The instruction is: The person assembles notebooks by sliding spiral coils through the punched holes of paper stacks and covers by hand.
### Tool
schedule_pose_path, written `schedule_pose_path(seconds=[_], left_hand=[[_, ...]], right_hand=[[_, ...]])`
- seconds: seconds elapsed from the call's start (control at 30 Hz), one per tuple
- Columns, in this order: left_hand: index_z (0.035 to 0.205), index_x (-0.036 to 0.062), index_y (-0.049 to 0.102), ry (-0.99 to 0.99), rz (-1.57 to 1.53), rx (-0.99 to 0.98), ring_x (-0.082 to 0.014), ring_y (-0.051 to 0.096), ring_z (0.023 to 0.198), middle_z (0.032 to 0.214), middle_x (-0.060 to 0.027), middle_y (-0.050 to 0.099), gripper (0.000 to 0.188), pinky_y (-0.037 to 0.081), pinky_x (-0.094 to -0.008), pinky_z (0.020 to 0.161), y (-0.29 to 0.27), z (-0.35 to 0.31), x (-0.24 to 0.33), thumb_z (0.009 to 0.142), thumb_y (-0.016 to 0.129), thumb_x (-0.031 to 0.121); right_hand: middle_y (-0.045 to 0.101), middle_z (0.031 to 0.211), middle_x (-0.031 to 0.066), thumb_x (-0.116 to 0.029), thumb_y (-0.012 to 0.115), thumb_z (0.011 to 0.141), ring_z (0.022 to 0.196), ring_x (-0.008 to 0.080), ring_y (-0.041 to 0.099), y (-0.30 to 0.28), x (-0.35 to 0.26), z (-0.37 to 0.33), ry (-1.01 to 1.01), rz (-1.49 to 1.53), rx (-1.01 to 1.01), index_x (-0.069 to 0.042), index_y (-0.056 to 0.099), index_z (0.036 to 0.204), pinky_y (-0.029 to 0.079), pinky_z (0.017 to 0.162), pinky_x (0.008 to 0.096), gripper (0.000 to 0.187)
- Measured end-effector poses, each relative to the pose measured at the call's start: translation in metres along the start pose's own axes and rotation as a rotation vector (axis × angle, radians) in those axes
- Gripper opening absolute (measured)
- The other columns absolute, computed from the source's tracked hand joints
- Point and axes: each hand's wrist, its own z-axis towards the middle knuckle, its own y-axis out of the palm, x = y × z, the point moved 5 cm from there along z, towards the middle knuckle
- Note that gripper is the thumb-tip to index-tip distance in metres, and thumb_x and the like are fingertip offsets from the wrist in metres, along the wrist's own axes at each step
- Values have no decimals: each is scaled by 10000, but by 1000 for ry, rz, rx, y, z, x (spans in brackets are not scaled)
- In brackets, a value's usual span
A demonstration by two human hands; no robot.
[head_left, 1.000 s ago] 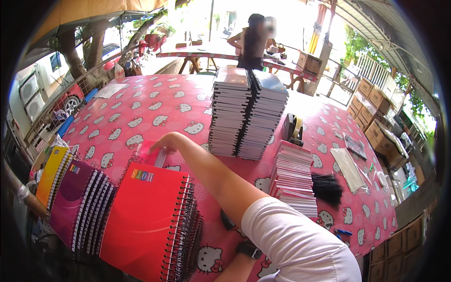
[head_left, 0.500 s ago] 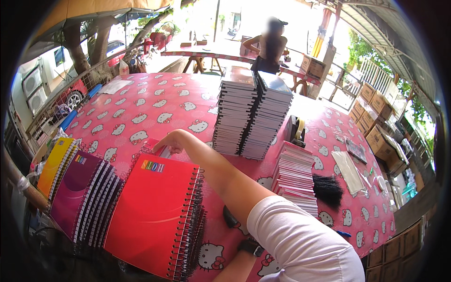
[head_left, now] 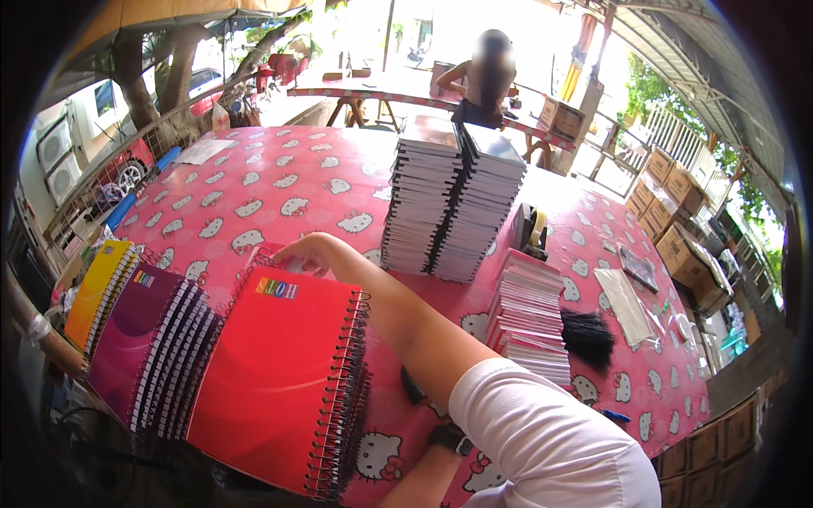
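From my end of the feed, the right hand (head_left: 305, 254) reaches across to the left of the frame, bent at the wrist, its fingertips at the far edge of the red notebooks (head_left: 275, 381); I cannot tell whether the fingers are together, apart or clamped on a cover. The red notebooks lie stacked at lower left, coils (head_left: 334, 406) facing right. I cannot see the left hand: its forearm (head_left: 423, 478), with a watch (head_left: 449, 438), runs under the right sleeve (head_left: 542, 423) at bottom centre. Left of the red pile I have purple notebooks (head_left: 135, 347), then yellow ones (head_left: 95, 284) at the frame's left edge. Two tall stacks (head_left: 419, 199) stand at centre, with pink booklets (head_left: 527, 317) and a black bundle (head_left: 588, 337) right of centre, all on the pink table (head_left: 279, 182)
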Motion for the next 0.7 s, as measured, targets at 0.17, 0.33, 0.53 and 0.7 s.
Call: schedule_pose_path(seconds=[0.17, 0.33, 0.53, 0.7], left_hand=[[1231, 1, 421, -3, 16, 38, -215, 498, 1061, 1167, -136, 508, 545, 398, -359, 912, -12, 5, -2, 858, 630, 340], [1217, 2, 438, -4, -16, 13, -212, 509, 1046, 1150, -131, 522, 518, 406, -355, 903, 6, 5, -1, 862, 625, 330], [1199, 3, 459, 10, -3, 40, -207, 522, 1028, 1130, -124, 539, 487, 416, -351, 892, -4, 13, -2, 866, 620, 319], [1185, 4, 477, 17, -36, 18, -204, 533, 1012, 1113, -119, 553, 461, 424, -348, 883, 12, 13, -3, 869, 615, 309]], right_hand=[[591, 1015, 170, -594, 815, 564, 848, 210, 617, 14, -9, -21, -10, 55, 165, 34, 509, 1207, 490, 856, 426, 949], [518, 1242, 213, -535, 820, 598, 1060, 260, 586, 18, 14, -38, -327, 237, -186, 53, 451, 1287, 497, 861, 434, 978], [504, 1314, 151, -441, 751, 732, 1055, 213, 584, 56, 7, -121, -795, 339, -227, -57, 467, 1315, 503, 848, 362, 754], [541, 1272, 126, -324, 672, 821, 1029, 177, 595, 58, 4, -181, -757, 289, 16, -66, 476, 1292, 511, 838, 349, 571]])
